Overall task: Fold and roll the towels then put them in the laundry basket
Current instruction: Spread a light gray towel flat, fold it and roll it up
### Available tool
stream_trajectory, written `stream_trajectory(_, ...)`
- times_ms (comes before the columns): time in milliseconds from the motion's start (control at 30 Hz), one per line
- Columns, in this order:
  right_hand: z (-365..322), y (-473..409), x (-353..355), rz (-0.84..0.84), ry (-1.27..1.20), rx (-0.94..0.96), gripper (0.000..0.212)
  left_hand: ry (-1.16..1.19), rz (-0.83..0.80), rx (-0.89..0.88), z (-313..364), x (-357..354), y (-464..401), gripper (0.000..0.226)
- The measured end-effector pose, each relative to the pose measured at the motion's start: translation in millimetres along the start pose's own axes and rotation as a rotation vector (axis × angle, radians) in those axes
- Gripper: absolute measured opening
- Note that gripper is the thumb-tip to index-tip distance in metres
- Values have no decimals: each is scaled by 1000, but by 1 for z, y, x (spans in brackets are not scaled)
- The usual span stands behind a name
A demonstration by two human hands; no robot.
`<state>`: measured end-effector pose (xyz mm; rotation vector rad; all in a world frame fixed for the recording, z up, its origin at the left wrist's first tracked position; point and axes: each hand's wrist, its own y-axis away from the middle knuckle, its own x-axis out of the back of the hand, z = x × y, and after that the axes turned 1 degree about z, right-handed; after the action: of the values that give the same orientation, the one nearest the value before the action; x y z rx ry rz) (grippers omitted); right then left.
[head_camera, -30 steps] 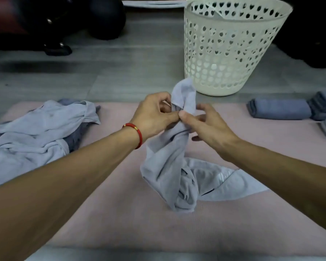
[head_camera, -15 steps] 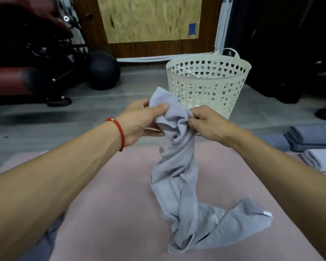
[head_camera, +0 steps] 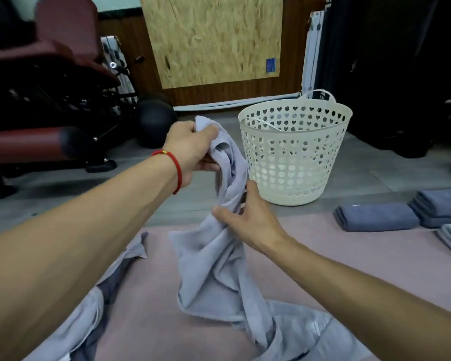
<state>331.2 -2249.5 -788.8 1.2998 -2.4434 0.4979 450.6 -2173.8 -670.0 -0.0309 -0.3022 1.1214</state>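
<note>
The towel (head_camera: 219, 261) hangs bunched and twisted between my hands, its top end raised, its lower end trailing on the pink mat (head_camera: 349, 251). My left hand (head_camera: 190, 147) clenches the top corner in a fist. My right hand (head_camera: 248, 217) sits lower on the hanging length, thumb and fingers closed loosely round a fold of it.

Findings, as judgement: the cloth is not yet spread flat, so no fold can start true. If I lay it down with the twist in it, the roll will come out lumpy and may unwind in the basket (head_camera: 294, 157). My right grasp looks light; the fold could slide out as I feel for an edge. The trailing end lies close to the loose towels (head_camera: 71, 329) at my left and could drag them along.

The basket stands just beyond the mat. Rolled towels (head_camera: 375, 217) lie at the right, well apart from my hands and not yet inside the basket.
</note>
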Motion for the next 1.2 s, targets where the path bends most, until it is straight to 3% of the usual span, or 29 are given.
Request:
stream_trajectory(133,-11,-35,14,27,19,-13,24,-70,114,-115,-14,39,-7,18)
stream_trajectory(200,-15,-49,27,47,146,37,5,-163,196,-202,-21,65,-9,19)
stream_trajectory(267,-13,-60,38,74,333,56,18,-204,149,-268,-26,88,-8,26)
stream_trajectory(333,-8,-67,47,45,462,18,11,-201,93,-317,-31,104,-7,29)
stream_trajectory(400,5,-67,51,-27,567,-29,2,-189,94,-348,-36,116,-5,30)
stream_trajectory(467,24,-61,51,-131,664,-77,10,-209,109,-357,-45,126,-5,34)
stream_trajectory(567,46,-53,58,-259,795,-86,4,-226,136,-319,-63,143,-5,37)
stream_trajectory(633,56,-50,72,-295,692,-94,11,-207,143,-271,-76,152,-3,28)
stream_trajectory(700,60,-44,85,-335,438,-125,15,-178,131,-244,-91,158,0,22)
stream_trajectory(800,68,-36,104,-345,171,-196,26,-130,160,-197,-112,162,6,32)
stream_trajectory(867,83,-33,114,-469,140,-277,26,-25,168,-131,-122,164,10,36)
stream_trajectory(967,107,-21,110,-611,297,-364,14,35,131,-69,-133,162,15,28)
stream_trajectory(1033,117,-14,104,-482,258,-382,12,-22,137,-69,-141,161,20,25)
stream_trajectory(1200,120,-22,116,13,-232,-390,21,-194,131,-22,-166,161,28,22)
